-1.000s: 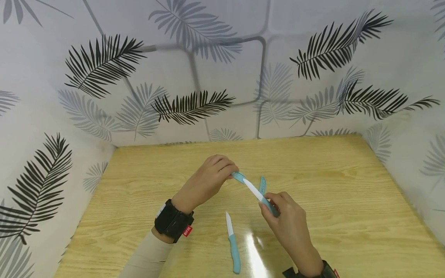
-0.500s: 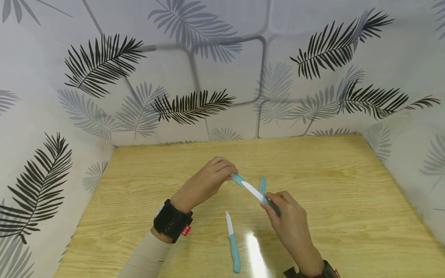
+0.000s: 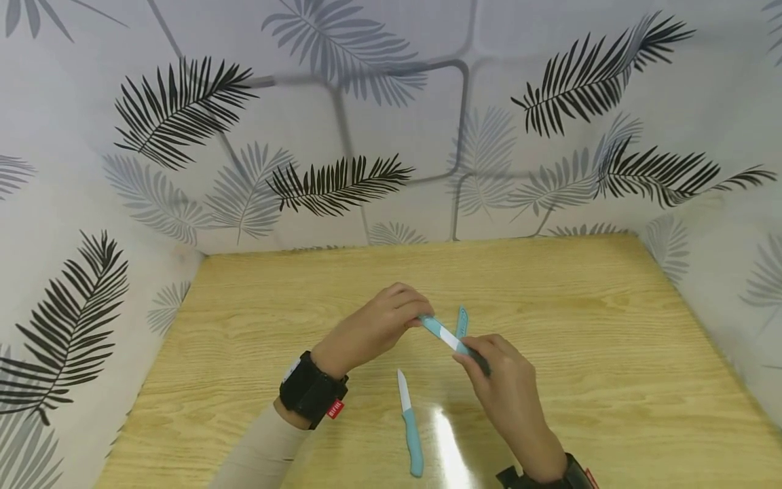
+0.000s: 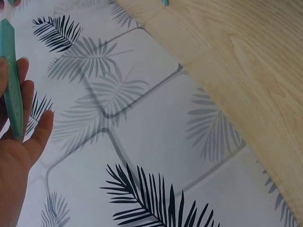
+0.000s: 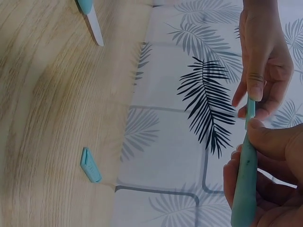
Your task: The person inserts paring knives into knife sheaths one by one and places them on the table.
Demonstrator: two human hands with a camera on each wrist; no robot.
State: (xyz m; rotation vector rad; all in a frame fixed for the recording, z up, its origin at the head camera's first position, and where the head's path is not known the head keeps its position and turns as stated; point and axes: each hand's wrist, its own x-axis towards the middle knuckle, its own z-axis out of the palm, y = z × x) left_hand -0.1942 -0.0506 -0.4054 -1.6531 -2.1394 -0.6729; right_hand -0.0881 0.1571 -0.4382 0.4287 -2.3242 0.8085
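Note:
My left hand [image 3: 385,322] pinches a light-blue blade sheath [image 3: 431,326] by its far end; the left wrist view shows this sheath [image 4: 12,85] lying along the fingers. In my right hand [image 3: 510,384] a knife is gripped by its blue-green handle [image 5: 245,184], thumb on top. Its white blade [image 3: 450,339] points up-left, with the tip hidden inside the sheath's mouth and a short stretch bare near the handle. Both are held above the wooden table [image 3: 580,326].
A second knife [image 3: 412,435], white blade and blue handle, lies uncovered on the table in front of me, tip pointing away. Another blue sheath [image 5: 90,166] lies beyond my right hand. A leaf-patterned wall covering [image 3: 391,122] rises behind the table.
My left hand has shifted right and slightly nearer, bringing the sheath over the blade's tip. Less of the blade shows than before. The right hand stays nearly in place.

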